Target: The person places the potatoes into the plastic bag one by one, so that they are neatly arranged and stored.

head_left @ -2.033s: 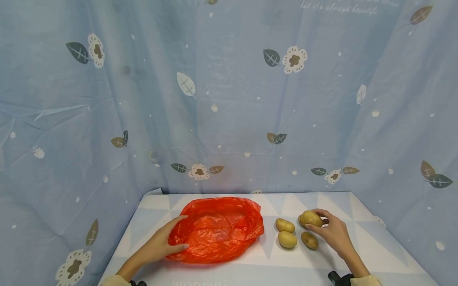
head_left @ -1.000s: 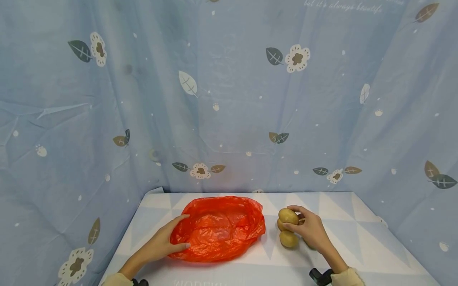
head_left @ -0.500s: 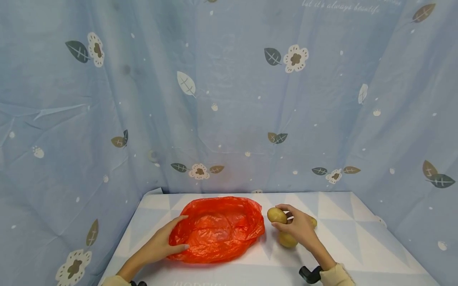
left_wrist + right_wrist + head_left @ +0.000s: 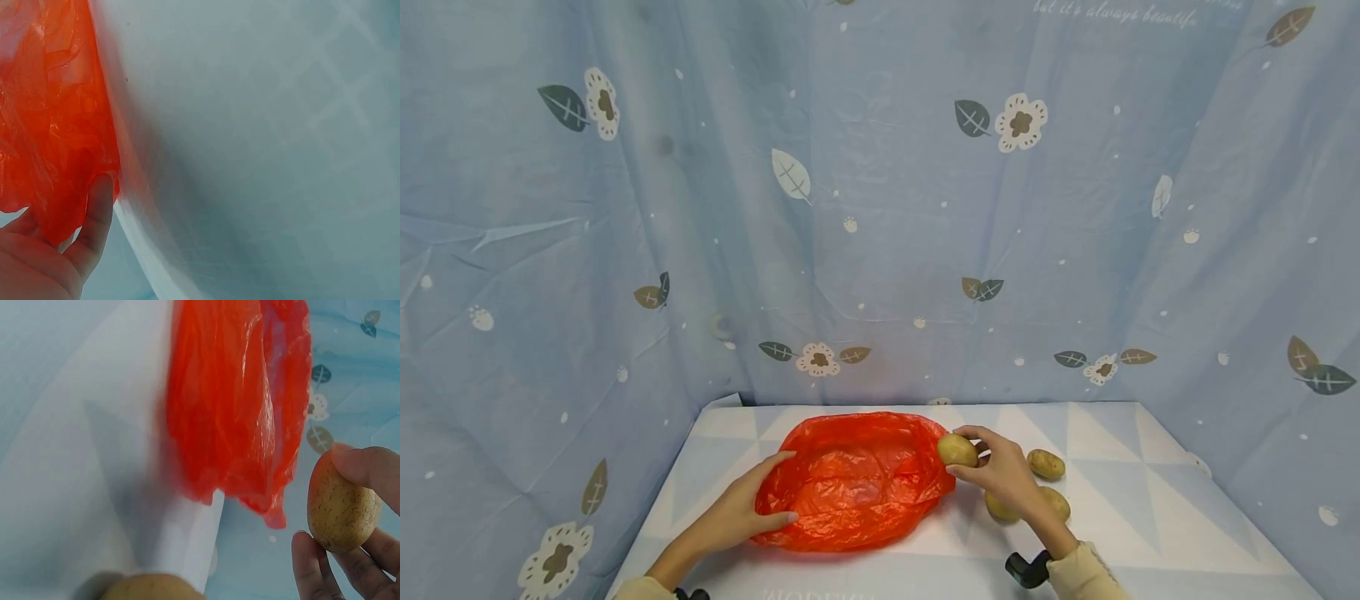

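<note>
A red plastic bag (image 4: 857, 529) lies on the table with its mouth spread wide. My left hand (image 4: 737, 510) holds the bag's left side, thumb and fingers apart along the rim; in the left wrist view the thumb (image 4: 99, 212) presses on the red film. With my right hand (image 4: 1006, 475) I grip a yellow potato (image 4: 957, 450) between thumb and fingers, at the bag's right rim. The right wrist view shows this potato (image 4: 340, 503) raised beside the bag (image 4: 231, 412), apart from it there.
Several potatoes lie right of the bag: one (image 4: 1047, 464) behind my right wrist, another (image 4: 1057, 503) beside the forearm, and a third (image 4: 998, 507) partly under it. A blue patterned curtain (image 4: 880, 250) hangs behind the white and pale blue table (image 4: 1172, 500).
My right hand has carried the potato leftward from the group to the bag's right rim. The potatoes behind it are uncovered again. My left hand stays at the bag's left side.
</note>
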The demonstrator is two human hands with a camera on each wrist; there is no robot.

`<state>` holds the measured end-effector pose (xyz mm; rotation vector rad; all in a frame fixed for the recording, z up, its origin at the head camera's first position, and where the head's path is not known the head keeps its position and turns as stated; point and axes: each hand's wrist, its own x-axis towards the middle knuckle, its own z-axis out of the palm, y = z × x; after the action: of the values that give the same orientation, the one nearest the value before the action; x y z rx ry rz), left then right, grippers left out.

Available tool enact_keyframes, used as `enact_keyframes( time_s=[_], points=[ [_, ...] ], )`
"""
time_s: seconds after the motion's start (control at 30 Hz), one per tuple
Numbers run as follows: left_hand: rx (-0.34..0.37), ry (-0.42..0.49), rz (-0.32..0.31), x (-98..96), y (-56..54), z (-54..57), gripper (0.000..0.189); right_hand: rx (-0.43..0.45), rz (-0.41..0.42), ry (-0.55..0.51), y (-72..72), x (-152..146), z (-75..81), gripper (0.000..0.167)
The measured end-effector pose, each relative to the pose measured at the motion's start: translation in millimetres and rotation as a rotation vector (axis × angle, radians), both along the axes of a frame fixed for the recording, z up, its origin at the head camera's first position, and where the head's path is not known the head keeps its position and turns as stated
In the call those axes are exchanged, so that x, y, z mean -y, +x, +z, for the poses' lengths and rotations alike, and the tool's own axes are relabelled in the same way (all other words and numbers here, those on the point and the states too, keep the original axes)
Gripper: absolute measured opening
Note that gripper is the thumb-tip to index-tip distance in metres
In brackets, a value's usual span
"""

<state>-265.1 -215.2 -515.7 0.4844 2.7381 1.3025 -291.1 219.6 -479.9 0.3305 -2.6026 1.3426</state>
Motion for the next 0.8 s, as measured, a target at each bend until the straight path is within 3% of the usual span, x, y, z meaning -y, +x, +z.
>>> enact_keyframes(
  time_s=[0.53,0.8],
  points=[
    [0.023,0.014,0.001,-3.8,3.4,6.1,0.092,0.062,0.087,-0.007,-7.9,40,-7.2,0.052],
    [0.012,-0.001,0.005,-3.5,3.7,4.5,0.092,-0.047,0.151,0.095,-10.9,56,-8.7,0.052]
  ],
)
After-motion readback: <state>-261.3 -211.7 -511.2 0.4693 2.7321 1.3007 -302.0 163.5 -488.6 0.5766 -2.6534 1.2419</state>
